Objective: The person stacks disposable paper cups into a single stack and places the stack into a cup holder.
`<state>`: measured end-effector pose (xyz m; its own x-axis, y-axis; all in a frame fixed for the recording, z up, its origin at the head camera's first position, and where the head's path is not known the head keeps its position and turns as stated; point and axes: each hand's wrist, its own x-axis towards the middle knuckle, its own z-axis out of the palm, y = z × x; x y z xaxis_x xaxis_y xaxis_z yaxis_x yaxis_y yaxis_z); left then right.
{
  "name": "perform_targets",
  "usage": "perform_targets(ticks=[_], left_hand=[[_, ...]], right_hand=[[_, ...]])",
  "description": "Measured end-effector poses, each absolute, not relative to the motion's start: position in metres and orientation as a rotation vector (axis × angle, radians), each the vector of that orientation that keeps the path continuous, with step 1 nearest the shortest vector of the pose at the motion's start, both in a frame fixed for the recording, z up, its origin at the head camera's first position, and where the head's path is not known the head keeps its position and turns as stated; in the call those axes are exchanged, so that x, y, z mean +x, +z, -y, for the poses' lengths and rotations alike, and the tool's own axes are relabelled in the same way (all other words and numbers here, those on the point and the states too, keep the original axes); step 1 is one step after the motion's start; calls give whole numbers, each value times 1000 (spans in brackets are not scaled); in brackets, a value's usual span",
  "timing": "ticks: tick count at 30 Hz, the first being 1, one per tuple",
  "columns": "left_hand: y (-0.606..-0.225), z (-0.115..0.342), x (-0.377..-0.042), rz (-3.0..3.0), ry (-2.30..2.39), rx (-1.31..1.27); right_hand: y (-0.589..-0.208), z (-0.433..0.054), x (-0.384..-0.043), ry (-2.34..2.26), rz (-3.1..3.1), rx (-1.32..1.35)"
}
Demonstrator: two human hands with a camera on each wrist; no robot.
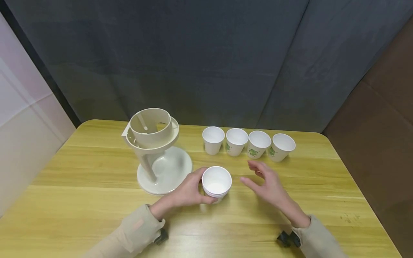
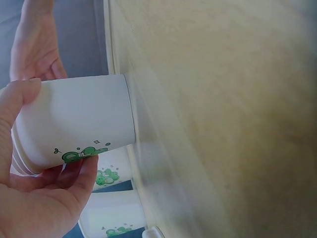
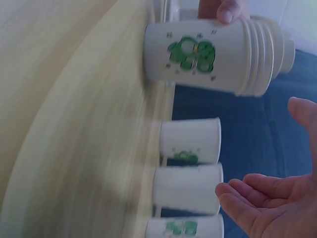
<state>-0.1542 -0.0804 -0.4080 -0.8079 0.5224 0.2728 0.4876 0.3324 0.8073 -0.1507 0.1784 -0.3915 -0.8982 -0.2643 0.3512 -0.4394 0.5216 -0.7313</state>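
Note:
A short stack of nested white paper cups [image 1: 217,181] with a green cartoon print stands near the middle of the table. My left hand [image 1: 190,190] grips it from the side, thumb and fingers curled round the cups; the left wrist view shows the outer cup's wall [image 2: 79,114] between them. To the right of the stack, my right hand [image 1: 267,184] hovers apart from it, fingers spread and holding nothing. In the right wrist view several rims show at the top of the stack [image 3: 208,57], and the right hand [image 3: 272,203] has its palm facing it.
Behind the hands, several single paper cups [image 1: 237,141] stand upright in a row near the table's back edge. At the left is a cream plastic stand [image 1: 150,143] with a ring-shaped holder above a round base [image 1: 180,165]. A dark cloth partition [image 1: 193,61] rises behind the wooden table [image 1: 96,215].

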Motion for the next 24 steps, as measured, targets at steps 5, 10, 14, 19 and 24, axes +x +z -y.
perform_targets(ticks=[5, 10, 14, 19, 24], left_hand=[[-408, 80, -154, -2531, 1515, 961], [-409, 81, -155, -2533, 1518, 971], [-410, 81, -155, -2524, 1523, 982], [-411, 81, -156, -2515, 1534, 980], [-411, 81, -156, -2518, 1527, 977]], right_hand=[[-395, -197, -152, 1283, 2606, 493], [-399, -216, -154, 1234, 2615, 411], [-399, -229, -155, 1203, 2607, 356], [-401, -241, -157, 1173, 2576, 297], [-406, -251, -160, 1142, 2543, 226]])
